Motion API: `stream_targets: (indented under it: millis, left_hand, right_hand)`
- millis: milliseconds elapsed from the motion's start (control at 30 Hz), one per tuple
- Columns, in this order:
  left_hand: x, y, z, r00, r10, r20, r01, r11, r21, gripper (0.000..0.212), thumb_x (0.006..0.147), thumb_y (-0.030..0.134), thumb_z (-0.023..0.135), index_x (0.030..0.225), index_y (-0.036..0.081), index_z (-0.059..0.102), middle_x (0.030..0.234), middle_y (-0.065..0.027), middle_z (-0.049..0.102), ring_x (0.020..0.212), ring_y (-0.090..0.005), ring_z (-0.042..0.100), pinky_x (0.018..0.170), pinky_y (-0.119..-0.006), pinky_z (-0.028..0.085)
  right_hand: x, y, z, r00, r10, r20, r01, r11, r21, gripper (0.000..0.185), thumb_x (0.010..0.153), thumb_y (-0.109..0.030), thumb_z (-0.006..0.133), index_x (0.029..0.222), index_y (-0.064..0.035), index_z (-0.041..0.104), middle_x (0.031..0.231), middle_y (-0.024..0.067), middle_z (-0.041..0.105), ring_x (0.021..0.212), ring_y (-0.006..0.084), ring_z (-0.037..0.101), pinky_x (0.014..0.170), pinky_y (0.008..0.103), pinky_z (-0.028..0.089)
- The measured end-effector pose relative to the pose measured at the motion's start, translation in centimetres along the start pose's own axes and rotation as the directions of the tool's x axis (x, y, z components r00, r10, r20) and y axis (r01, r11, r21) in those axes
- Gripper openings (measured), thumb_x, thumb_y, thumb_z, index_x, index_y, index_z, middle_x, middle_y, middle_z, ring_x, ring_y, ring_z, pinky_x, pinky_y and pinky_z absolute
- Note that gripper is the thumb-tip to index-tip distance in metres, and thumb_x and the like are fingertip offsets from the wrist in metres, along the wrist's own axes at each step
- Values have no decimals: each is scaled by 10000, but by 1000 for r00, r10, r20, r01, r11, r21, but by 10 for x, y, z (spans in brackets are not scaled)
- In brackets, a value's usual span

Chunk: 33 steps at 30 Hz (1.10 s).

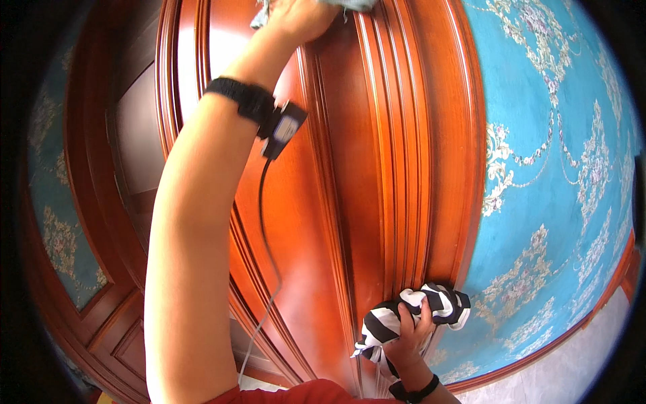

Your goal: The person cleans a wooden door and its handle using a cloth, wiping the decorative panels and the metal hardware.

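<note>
At the top edge of the view, my left hand (pixel 304 21) grips a grey-blue cloth (pixel 260 16) against a glossy reddish-brown wooden door panel (pixel 285 202). Its fingers and part of that cloth are cut off by the picture's edge. Low on the right, my right hand (pixel 413 336) has its fingers spread over a bunched black-and-white striped cloth (pixel 382 325). This cloth lies against the ribbed wooden moulding (pixel 404 202) of the door frame, with one end reaching toward the wallpaper.
Blue floral wallpaper (pixel 525 197) borders the frame on the right, above a wooden baseboard (pixel 535 351) and pale floor (pixel 545 376). A strapped device (pixel 282 129) on my left forearm trails a thin cable (pixel 263 217). Darker wood panelling (pixel 83 166) stands at left.
</note>
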State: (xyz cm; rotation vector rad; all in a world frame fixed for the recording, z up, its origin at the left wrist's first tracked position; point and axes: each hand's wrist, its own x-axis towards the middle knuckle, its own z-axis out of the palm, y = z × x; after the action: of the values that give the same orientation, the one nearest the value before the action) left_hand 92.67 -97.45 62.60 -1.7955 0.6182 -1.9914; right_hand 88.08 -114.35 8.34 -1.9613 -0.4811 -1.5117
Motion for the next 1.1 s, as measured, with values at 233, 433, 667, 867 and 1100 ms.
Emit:
stream_targets:
  millis: [233, 433, 667, 867, 1100]
  left_hand:
    - [-6, 36, -16, 985, -135, -112, 136, 991, 6, 571, 817, 240, 578, 1244, -58, 343, 1020, -259, 612, 965, -417, 587, 810, -515, 441]
    - [-96, 47, -22, 970, 51, 238, -52, 999, -2, 224, 852, 175, 529, 913, 4, 661, 925, -207, 627, 920, -374, 607, 873, -445, 467]
    - [-67, 7, -4, 990, 119, 79, -115, 992, -57, 222, 793, 136, 606, 957, -12, 623, 990, -190, 622, 937, -349, 591, 826, -447, 473]
    - [7, -2, -5, 999, -28, -39, 30, 999, 45, 431, 858, 263, 519, 1213, 20, 485, 1154, -245, 566, 1090, -390, 535, 901, -505, 414]
    - [-18, 32, -10, 974, -22, -225, 2, 996, -86, 472, 841, 159, 570, 1197, -74, 365, 890, -199, 609, 864, -369, 607, 736, -444, 482]
  right_hand:
    - [3, 1, 4, 999, 0, -55, -1, 1000, -27, 605, 744, -466, 732, 1210, -121, 561, 1315, 263, 429, 1072, 358, 479, 878, 431, 363]
    - [6, -4, 2, 996, -12, -87, 13, 1000, 16, 594, 770, -469, 712, 1219, -117, 549, 1314, 264, 430, 1075, 362, 474, 876, 425, 366]
    - [0, -3, 0, 998, -27, -49, 28, 999, 18, 606, 753, -426, 738, 1229, -105, 545, 1321, 299, 412, 1082, 382, 482, 845, 423, 360]
    - [2, -9, 6, 997, -31, -69, 34, 998, 50, 614, 730, -397, 768, 1219, -97, 550, 1318, 301, 396, 1091, 402, 478, 887, 452, 386]
    - [-10, 3, 12, 1000, -7, -22, 8, 999, 41, 555, 764, -396, 738, 1200, -104, 560, 1306, 297, 405, 1110, 414, 488, 916, 468, 407]
